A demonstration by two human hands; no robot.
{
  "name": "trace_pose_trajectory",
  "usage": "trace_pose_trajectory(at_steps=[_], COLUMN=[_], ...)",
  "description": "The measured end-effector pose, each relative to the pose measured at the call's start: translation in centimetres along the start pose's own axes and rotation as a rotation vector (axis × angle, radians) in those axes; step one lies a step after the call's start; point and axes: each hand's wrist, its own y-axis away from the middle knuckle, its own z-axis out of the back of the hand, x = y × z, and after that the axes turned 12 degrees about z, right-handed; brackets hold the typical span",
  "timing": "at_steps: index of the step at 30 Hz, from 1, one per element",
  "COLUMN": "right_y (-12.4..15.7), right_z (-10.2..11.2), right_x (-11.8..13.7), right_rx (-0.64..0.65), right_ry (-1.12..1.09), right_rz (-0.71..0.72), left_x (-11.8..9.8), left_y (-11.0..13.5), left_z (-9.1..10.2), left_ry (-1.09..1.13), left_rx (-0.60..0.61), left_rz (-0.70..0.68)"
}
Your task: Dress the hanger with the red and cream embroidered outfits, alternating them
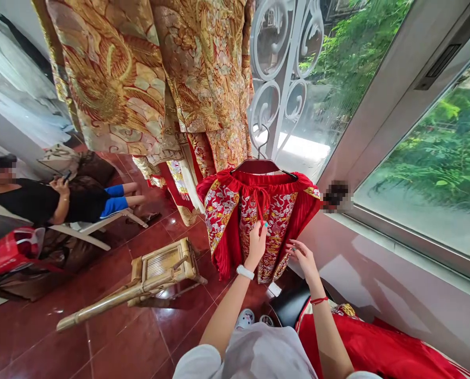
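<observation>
skirt (281, 213) before both outstretched hands (257, 241)

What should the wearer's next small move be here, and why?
Probably draw the red ties straight down with the left hand: its fingertips are at their lower ends, below the waistband of the hanging red skirt. The right hand, loosely open beside the skirt's side, could perhaps steady it.

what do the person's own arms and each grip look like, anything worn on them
Both arms are bare below short white sleeves. The left arm has a pale, watch-like band at the wrist; the left grip shows a turquoise nail. The right arm has a thin red bracelet; the right grip wears what looks like a ring.
</observation>
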Motion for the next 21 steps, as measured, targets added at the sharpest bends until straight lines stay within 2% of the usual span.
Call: trace_pose_trajectory(at_steps=[2,4,7,9,11,14,17,19,21], right_y=[0.1,-0.2,-1.6,-3.0,-4.1,-4.6,-3.9,-3.2,-2.5], right_z=[-0.8,-2.2,-5.7,-8.6,-11.4,-13.4,-11.5,-8.7,-5.2], right_x=[1.2,2.6,5.1,6.7,7.9,9.2,9.9,9.7,8.8], right_rx=[0.051,0.114,0.199,0.221,0.212,0.188,0.280,0.330,0.271], right_ry=[-0.002,-0.014,-0.059,-0.094,-0.130,-0.147,-0.090,-0.045,-0.028], right_rz=[0.032,0.099,0.232,0.306,0.342,0.336,0.338,0.332,0.295], left_x=[1.7,3.9,6.4,6.6,5.9,4.6,4.8,5.5,6.0], left_y=[2.1,4.7,8.0,9.0,9.2,8.8,8.6,8.5,7.8], left_z=[0.8,1.6,2.9,3.7,4.4,5.2,5.8,6.3,7.2], left_ry=[0.111,0.173,0.209,0.195,0.160,0.127,0.118,0.123,0.123], left_rx=[0.089,0.105,0.110,0.132,0.125,0.049,0.020,0.026,-0.009], left_rz=[0.082,0.181,0.284,0.292,0.271,0.239,0.234,0.252,0.263])
